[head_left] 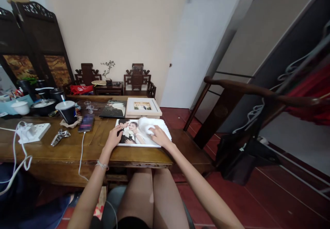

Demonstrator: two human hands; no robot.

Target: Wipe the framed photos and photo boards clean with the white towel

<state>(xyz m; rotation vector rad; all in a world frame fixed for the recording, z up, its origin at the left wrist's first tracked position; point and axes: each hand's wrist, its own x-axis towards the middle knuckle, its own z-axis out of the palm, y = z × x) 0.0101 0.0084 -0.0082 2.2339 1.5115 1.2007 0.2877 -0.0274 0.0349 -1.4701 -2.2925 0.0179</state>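
Note:
A glossy photo panel [136, 139] of a couple lies flat near the table's front edge. My left hand [113, 136] is at its left edge, gripping it with the fingertips over the border. A bunched white cloth [146, 124] covers the panel's right part. My right hand [160, 137] presses on the cloth with its fingers closed into it. Behind the panel are a darker photo panel [113, 109] and a pale framed picture [143, 107], both lying on the table.
On the left of the wooden table [98, 150] are a phone [86, 122] on a white cable, a metal clamp-like tool [60, 137], a dark lidded cup [66, 112] and a power strip [36, 133]. A wooden chair [219, 115] stands right. Another person's leg [48, 208] shows lower left.

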